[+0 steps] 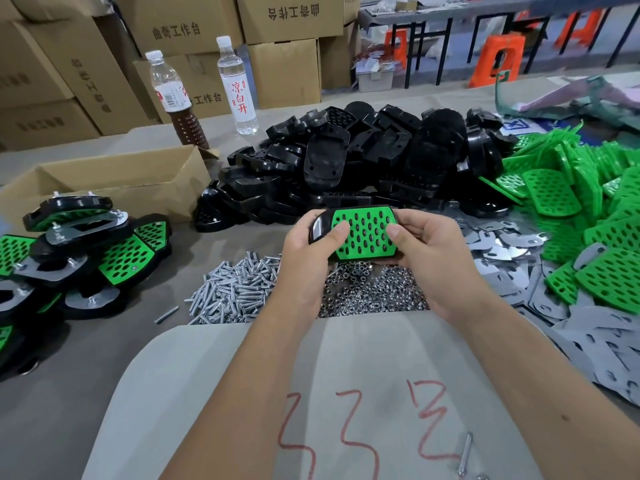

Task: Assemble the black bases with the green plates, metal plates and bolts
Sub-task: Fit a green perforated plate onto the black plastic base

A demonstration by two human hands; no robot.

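Note:
Both hands hold one black base [320,226] with a perforated green plate [364,233] seated in its face, above the table's middle. My left hand [308,252] grips its left end, thumb on the green plate. My right hand [427,252] grips the right end, thumb also pressing the plate. Loose black bases [363,161] are heaped behind. Green plates [588,209] pile up at the right, with metal plates [502,258] beside them. Bolts [232,292] and nuts [370,289] lie in heaps under my hands.
Finished assemblies [86,251] are stacked at the left, before an open cardboard box [114,178]. Two bottles [239,84] stand behind it. A grey sheet [311,393] with red writing lies near me, a loose bolt [464,453] on it. Cartons line the back.

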